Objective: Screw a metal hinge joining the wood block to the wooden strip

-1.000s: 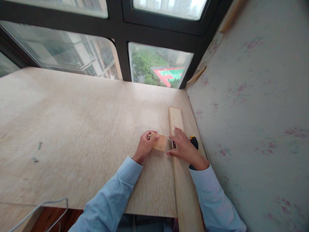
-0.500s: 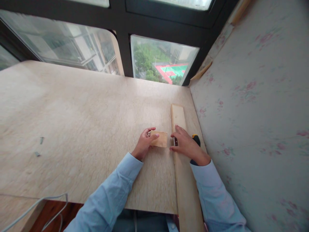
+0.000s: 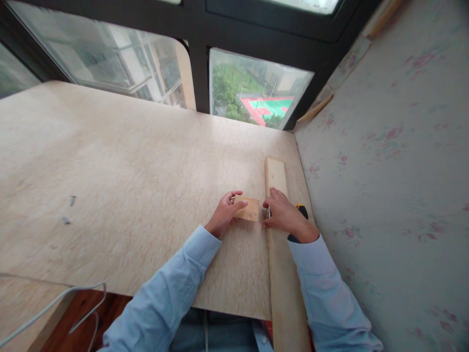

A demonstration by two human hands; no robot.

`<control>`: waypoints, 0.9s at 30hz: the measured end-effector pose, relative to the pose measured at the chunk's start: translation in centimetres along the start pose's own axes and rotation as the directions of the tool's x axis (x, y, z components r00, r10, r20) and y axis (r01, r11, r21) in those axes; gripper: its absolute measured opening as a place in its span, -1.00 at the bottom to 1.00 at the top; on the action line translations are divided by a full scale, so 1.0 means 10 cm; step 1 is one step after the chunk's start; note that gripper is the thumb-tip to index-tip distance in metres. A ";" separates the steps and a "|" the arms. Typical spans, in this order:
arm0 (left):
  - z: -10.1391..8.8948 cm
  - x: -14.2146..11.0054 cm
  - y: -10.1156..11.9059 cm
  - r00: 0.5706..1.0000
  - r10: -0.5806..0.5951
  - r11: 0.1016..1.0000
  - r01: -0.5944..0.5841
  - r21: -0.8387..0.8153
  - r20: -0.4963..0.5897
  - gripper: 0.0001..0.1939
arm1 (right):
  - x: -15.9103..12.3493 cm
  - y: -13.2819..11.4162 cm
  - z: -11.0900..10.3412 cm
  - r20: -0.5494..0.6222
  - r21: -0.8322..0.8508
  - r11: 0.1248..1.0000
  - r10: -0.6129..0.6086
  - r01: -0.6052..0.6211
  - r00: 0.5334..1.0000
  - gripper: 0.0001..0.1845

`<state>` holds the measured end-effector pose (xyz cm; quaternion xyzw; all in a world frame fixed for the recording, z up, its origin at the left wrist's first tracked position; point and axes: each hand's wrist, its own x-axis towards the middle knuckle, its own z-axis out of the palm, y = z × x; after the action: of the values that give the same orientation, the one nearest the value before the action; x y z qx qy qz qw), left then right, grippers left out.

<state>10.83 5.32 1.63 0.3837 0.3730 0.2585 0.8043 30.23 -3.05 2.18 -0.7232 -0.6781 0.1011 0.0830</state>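
My left hand pinches a thin tan rectangular piece that looks like wood or sandpaper, thumb on top and fingers beneath. The piece is held above the tabletop, its free end toward my right hand. My right hand is curled over a long pale wooden board, thumb and fingers closed round a small, shiny object. Most of that object is hidden, so its kind is unclear. Just beyond the right wrist, a black and yellow item shows in part.
The board runs along the right side of the marbled tabletop and past its front edge. Two small greyish pieces lie at the left. A pale cable hangs at the lower left. A papered wall borders the right.
The view has shifted, so everything sits slightly further right. My right hand has turned a little and hides more of the shiny object. The left hand keeps its hold on the tan piece.
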 end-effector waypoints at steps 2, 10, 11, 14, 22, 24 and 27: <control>0.01 0.00 0.00 1.000 0.000 1.000 -0.001 -0.009 -0.006 -0.47 | 0.00 -0.01 -0.01 0.005 -0.003 1.000 0.012 -0.012 1.000 -0.55; 0.03 -0.02 0.01 1.000 -0.001 0.999 0.001 0.034 -0.020 -0.43 | 0.03 -0.24 -0.25 0.171 -0.063 0.992 0.122 -0.113 0.978 -0.59; 0.04 -0.02 0.01 1.000 -0.001 0.999 0.002 0.034 -0.018 -0.44 | 0.04 -0.27 -0.28 0.186 -0.079 0.990 0.133 -0.120 0.974 -0.59; 0.04 -0.02 0.02 1.000 -0.002 0.999 0.003 0.037 -0.017 -0.47 | 0.05 -0.31 -0.31 0.203 -0.097 0.987 0.145 -0.127 0.968 -0.63; 0.03 -0.02 0.00 1.000 0.001 1.000 -0.001 0.025 -0.002 -0.47 | 0.04 -0.24 -0.23 0.142 -0.038 0.993 0.115 -0.111 0.983 -0.57; 0.02 -0.01 -0.03 1.000 0.013 1.000 -0.013 0.020 0.003 -0.45 | 0.02 -0.21 -0.20 0.113 -0.013 0.996 0.089 -0.088 0.990 -0.56; 0.00 0.00 -0.08 1.000 0.021 0.999 -0.021 0.035 0.002 -0.43 | -0.01 -0.15 -0.18 0.069 0.045 0.998 0.036 -0.040 0.997 -0.57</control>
<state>10.94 4.84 1.01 0.4018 0.3728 0.2602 0.7949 29.18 -3.03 4.28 -0.7300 -0.6641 0.1430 0.0748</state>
